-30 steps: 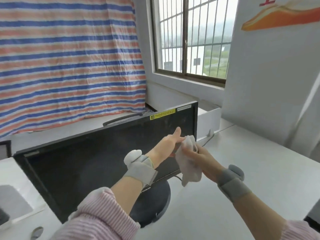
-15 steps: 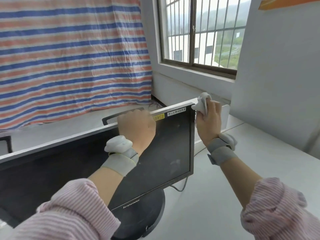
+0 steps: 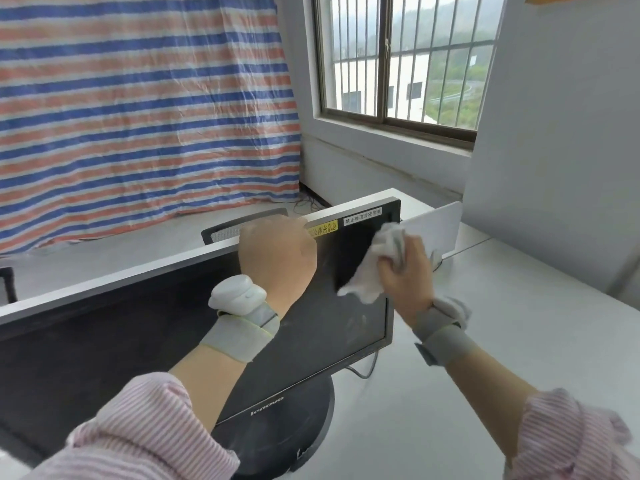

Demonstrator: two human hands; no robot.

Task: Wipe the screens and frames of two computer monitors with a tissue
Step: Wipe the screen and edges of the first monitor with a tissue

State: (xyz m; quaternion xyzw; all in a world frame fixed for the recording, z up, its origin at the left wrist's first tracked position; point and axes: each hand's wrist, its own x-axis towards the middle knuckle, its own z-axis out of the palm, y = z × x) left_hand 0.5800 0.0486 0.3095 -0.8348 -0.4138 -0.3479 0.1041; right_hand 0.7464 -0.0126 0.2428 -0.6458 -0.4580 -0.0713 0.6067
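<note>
A black monitor [image 3: 145, 341] stands on a round base [image 3: 294, 434] on the grey desk, its dark screen dusty. My left hand [image 3: 277, 258] grips the monitor's top edge near the yellow sticker. My right hand [image 3: 405, 268] holds a crumpled white tissue [image 3: 370, 268] pressed flat against the upper right part of the screen, just inside the right frame. A second monitor [image 3: 7, 285] shows only as a dark sliver at the far left edge.
A grey desk [image 3: 485, 341] stretches to the right. A white partition panel [image 3: 436, 226] stands behind the monitor's right corner, with a cable [image 3: 363, 372] trailing below. A striped tarp [image 3: 138, 98] and a barred window [image 3: 405, 60] fill the background.
My right hand has come down from the monitor's top right corner onto the screen face with the tissue. My left hand keeps its hold on the top edge.
</note>
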